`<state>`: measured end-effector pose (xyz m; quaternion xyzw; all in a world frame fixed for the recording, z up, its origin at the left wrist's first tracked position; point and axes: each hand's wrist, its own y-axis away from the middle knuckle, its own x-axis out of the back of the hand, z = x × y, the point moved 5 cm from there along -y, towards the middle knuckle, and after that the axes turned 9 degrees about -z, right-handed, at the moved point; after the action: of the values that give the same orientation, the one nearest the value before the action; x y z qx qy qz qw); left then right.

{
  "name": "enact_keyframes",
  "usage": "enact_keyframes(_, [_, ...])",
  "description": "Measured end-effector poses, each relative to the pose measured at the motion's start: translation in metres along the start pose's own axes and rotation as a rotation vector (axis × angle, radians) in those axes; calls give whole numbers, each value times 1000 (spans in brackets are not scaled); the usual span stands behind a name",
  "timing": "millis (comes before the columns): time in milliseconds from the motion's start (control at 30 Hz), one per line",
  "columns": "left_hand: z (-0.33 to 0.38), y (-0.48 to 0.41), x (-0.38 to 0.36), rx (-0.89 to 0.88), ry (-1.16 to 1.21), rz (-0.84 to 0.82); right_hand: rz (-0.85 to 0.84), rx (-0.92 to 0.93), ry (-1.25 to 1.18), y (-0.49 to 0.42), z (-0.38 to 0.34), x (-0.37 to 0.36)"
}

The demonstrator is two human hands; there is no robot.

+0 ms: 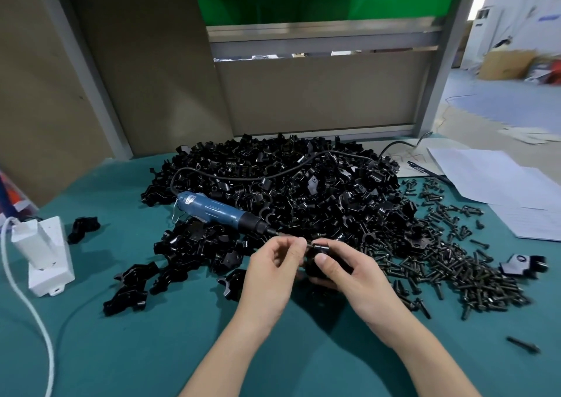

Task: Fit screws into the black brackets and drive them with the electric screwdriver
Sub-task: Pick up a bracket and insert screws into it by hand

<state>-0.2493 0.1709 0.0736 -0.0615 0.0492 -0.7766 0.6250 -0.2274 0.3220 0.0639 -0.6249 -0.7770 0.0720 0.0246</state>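
Black plastic bracket sat in the right hand, just above the teal cloth-covered table, near its front middle. The right fingers were curled round the bracket from below, with the thumb pressed on its near face. The left hand met it from the left, thumb and forefinger pinched narrowly on a small dark screw whose tip touched the bracket's side; how far it had gone in could not be told.

Just behind the hands lay the blue electric screwdriver, resting on its side on the large heap of black brackets, its bit end pointing toward the hands. Its black cord looped back over the heap. A wide scatter of dark screws covered the cloth to the right of the heap, and one lone dark bolt lay well apart near the front right. White paper sheets lay at the far right. At the left stood a white power box with a white cable trailing toward the front edge.
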Motion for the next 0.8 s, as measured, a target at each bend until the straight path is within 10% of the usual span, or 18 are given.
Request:
enact_keyframes(367, [-3,4,3,184,-74,17,-59,21,182,2,-6,-6])
enact_keyframes(800, [8,1,-2,18,332,-110,176,56,-517,-5,-7,22])
